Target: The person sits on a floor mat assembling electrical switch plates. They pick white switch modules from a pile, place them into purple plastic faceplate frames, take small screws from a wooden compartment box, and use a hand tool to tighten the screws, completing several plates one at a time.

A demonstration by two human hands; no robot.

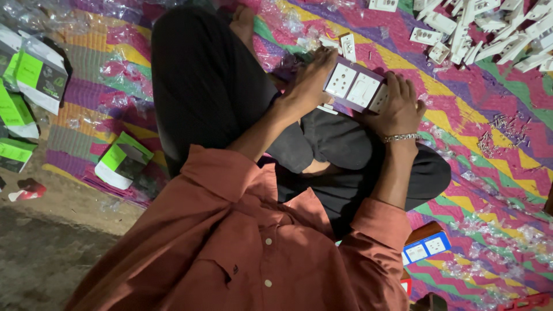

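Head view: I sit cross-legged on the patterned mat (495, 173), and the switch plate (358, 87) rests over my knee, gripped between both hands. My left hand (308, 80) clamps its left end, fingers curled over the top edge; my right hand (397, 106) closes on the right end, fingers wrapped behind it. Its long axis runs from hand to hand, dipping slightly toward the right hand, white modules facing up at me. Neither hand is nearer; each holds one end. Loose white sockets (489, 29) lie well apart, beyond my right hand, and small screws (507, 129) are scattered near it.
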